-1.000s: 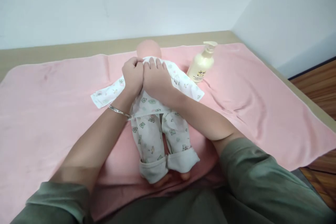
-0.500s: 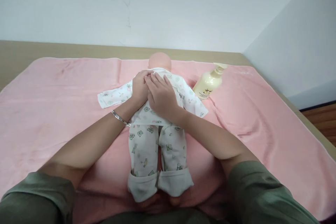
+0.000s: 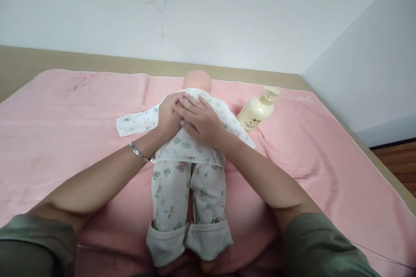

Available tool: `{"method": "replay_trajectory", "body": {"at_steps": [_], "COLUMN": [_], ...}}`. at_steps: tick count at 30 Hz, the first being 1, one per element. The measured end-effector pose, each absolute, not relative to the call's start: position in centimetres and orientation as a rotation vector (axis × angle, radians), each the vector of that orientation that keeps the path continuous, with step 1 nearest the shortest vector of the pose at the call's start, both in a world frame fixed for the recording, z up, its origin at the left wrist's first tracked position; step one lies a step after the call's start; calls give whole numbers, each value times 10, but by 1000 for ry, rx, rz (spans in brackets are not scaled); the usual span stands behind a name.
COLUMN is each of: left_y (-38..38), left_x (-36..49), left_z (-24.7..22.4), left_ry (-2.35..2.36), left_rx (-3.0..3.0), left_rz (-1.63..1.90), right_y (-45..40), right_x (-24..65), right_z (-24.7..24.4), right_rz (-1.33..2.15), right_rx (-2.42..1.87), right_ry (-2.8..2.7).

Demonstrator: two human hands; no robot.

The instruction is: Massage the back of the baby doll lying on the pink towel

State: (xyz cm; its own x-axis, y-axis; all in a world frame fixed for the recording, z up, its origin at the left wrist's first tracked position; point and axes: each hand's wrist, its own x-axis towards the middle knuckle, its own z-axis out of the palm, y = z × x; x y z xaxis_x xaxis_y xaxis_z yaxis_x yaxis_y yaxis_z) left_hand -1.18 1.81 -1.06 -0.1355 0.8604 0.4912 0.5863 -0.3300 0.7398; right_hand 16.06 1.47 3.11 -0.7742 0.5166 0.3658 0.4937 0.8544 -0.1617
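Hands overlap in the head view: the right hand (image 3: 203, 122) spreads its fingers across those of the left hand (image 3: 170, 116), whereas a second ago the two sat side by side, bunched below the collar. By judgement, they now work as one layered contact on the upper back of the baby doll (image 3: 186, 153). Right-hand fingers are extended, closed on nothing visible; the left fingertips are covered, so whether they pinch cloth cannot be told.

The doll lies lengthwise on a pink blanket (image 3: 74, 138), head (image 3: 197, 80) near the far edge of the table (image 3: 65, 58), legs toward the near edge. No face shows, so it seems to be face down. It wears a white printed pyjama top (image 3: 186, 145), one sleeve (image 3: 138, 122) stretched out flat toward the table's left edge, and matching trousers (image 3: 171, 199) with plain turned-up cuffs (image 3: 169, 242). A cream pump bottle (image 3: 260, 110) is just beside the other sleeve, toward the far right corner.
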Motion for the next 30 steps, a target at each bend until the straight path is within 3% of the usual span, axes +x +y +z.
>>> {"method": "replay_trajectory", "body": {"at_steps": [7,11,15,19,23,27,30], "left_y": [10,12,13,14,13,13,12], "left_x": [-5,-5,-6,-7,-6,-5,-6], "left_z": [-5,-7,-8,-8,-7,-5,-4], "left_ry": [1646,1656,1644,1626,1630,1649,1646], "left_rx": [1715,1661,1644,1664,1677,1648,1631], "left_rz": [1588,1616,1612,1638,1631,1615,1605], "right_y": [3,-38,-18,20,-6,-41,-22], "right_x": [158,145,149,160,154,143,148], "right_z": [45,41,40,43,44,41,41], "right_rz": [141,34,142,260,158,44,128], "right_rx": [-1533,-1376,-1195,-1426,-1618,-1396,-1183], "right_ry": [-2361,-2474,-2578,-2408,-2323,-2485,-2591]}}
